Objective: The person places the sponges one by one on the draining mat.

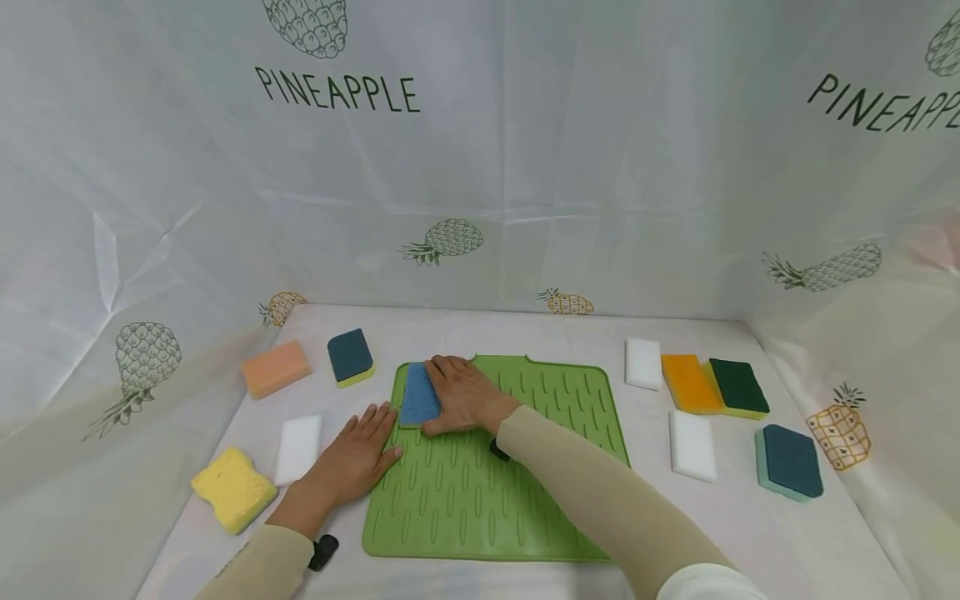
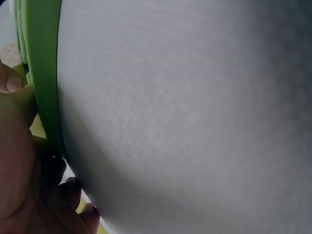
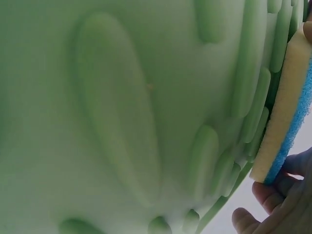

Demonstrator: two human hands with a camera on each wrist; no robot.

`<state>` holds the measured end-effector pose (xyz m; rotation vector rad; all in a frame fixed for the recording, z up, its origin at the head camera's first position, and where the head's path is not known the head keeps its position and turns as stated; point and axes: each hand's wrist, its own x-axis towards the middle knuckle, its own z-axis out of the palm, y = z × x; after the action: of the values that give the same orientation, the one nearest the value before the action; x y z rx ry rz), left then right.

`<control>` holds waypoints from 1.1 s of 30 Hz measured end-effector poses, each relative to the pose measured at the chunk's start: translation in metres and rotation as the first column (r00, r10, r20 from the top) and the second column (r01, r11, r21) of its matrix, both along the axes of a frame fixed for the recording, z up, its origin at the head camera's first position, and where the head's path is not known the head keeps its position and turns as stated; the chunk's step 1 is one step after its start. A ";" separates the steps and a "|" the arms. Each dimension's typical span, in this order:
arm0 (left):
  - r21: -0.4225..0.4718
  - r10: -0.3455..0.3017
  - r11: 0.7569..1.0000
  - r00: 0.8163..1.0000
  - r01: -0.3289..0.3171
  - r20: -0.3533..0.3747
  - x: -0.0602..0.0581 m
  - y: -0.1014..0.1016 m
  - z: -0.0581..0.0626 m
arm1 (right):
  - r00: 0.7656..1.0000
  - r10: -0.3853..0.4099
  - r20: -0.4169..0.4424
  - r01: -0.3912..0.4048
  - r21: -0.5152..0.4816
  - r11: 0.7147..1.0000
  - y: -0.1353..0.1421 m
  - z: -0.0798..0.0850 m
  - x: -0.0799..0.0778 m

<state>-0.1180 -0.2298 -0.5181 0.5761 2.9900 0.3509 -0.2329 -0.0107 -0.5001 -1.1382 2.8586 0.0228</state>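
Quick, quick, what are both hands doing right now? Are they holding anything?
Left hand: open, resting at the edge of the green mat.
Right hand: closed around the blue sponge, on the mat.

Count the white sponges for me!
3. One white sponge lies beside the left hand, left of the green mat. Right of the mat, a second white sponge is beside the orange sponge, and a third white sponge lies lower in view.

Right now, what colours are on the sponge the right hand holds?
The sponge is blue and cream, clearest in the right wrist view.
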 end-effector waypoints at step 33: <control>-0.027 0.005 1.000 1.000 -0.004 0.001 0.000 -0.001 -0.001 | 0.993 0.017 -0.118 -0.022 -0.046 0.999 0.023 0.023 0.001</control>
<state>-0.1179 -0.2310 -0.5195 0.5665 2.9904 0.3100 -0.2323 0.0121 -0.4770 -1.2126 2.9651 0.0246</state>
